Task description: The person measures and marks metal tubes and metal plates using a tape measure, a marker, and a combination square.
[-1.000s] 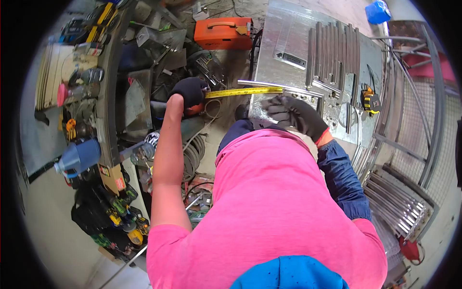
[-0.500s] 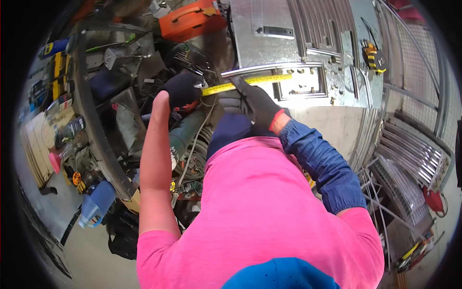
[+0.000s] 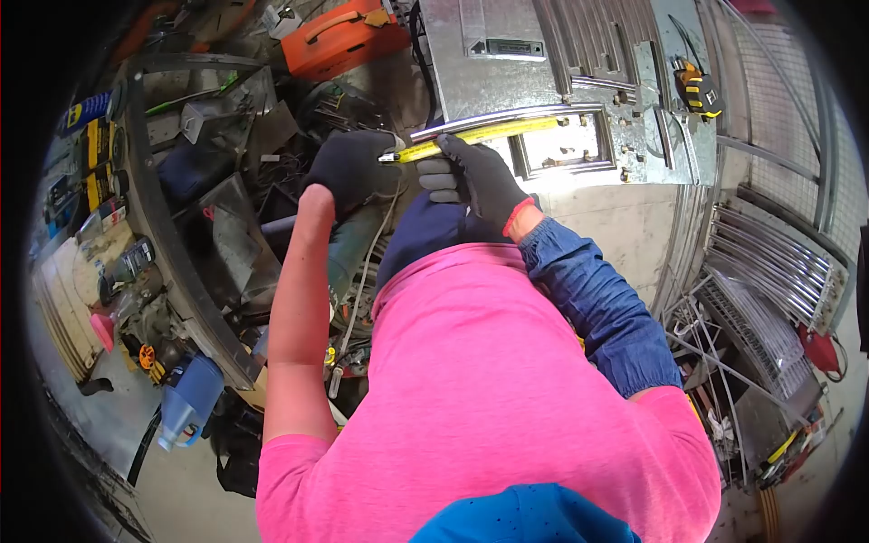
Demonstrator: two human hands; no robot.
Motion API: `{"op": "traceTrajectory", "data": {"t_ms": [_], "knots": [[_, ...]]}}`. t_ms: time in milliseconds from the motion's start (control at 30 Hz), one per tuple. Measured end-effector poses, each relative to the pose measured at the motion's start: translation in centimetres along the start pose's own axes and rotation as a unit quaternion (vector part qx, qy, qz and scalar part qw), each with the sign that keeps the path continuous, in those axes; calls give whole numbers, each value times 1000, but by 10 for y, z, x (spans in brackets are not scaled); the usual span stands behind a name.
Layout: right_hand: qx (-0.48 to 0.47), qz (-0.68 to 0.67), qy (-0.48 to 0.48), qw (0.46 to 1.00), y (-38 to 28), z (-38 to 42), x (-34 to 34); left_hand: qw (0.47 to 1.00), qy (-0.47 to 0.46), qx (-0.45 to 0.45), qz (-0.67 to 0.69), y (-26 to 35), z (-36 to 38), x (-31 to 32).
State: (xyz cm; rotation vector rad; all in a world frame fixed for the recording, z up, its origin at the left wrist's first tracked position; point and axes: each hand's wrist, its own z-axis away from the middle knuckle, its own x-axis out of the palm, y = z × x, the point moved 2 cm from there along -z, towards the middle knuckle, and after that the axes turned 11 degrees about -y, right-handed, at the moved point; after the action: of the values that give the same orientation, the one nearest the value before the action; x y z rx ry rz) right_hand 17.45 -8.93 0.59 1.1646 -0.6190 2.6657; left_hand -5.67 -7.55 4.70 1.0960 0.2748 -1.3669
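Note:
My left hand (image 3: 348, 169), in a dark glove, is closed beside the near end of a yellow tape measure blade (image 3: 493, 132), gripping it there. My right hand (image 3: 478, 184), in a dark glove with grey fingertips and a red cuff, has its fingers curled and pinches the blade farther along. The blade stretches rightward over a rectangular metal frame (image 3: 568, 168). Just above it runs a long shiny metal strip (image 3: 507, 115), close to both hands. The left fingers are partly hidden, and I cannot make out the tape's case.
On the metal-topped table (image 3: 453, 81) lie a small level (image 3: 513, 48) and a yellow-black tape measure (image 3: 699, 93). An orange case (image 3: 339, 41) stands beyond. Left is a cluttered metal-framed bench (image 3: 186, 299); a blue jug (image 3: 192, 394) sits below. Metal grilles (image 3: 769, 262) lean at right.
The blade has slid slightly right and up, now lying closer along the metal strip. My left hand has turned and moved slightly right; my right hand stays on the blade.

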Motion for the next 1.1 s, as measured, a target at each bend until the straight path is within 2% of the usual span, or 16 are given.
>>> {"op": "traceTrajectory", "data": {"t_ms": [67, 233, 300, 733, 900, 1100], "knots": [[14, 10, -29, 999, 0, -2, -5, 1000, 3, 2, -9, 3, -4, 6], [22, 4, 5, 1000, -6, -2, 3, 999, -10, -18, -26, 6, -10, 10], [23, -14, 0, 1000, -5, -5, 3, 1000, 27, -8, -12, 6, -9, 10], [14, -45, 23, 999, -2, -6, 2, 999, -10, -52, 8, 13, -8, 1], [19, -25, 50, 998, -3, -6, 2, 994, -58, -85, 48, 20, -6, -9], [43, -16, 43, 998, 0, -8, -2, 992, -70, -68, 83, 15, -9, -8]]}}
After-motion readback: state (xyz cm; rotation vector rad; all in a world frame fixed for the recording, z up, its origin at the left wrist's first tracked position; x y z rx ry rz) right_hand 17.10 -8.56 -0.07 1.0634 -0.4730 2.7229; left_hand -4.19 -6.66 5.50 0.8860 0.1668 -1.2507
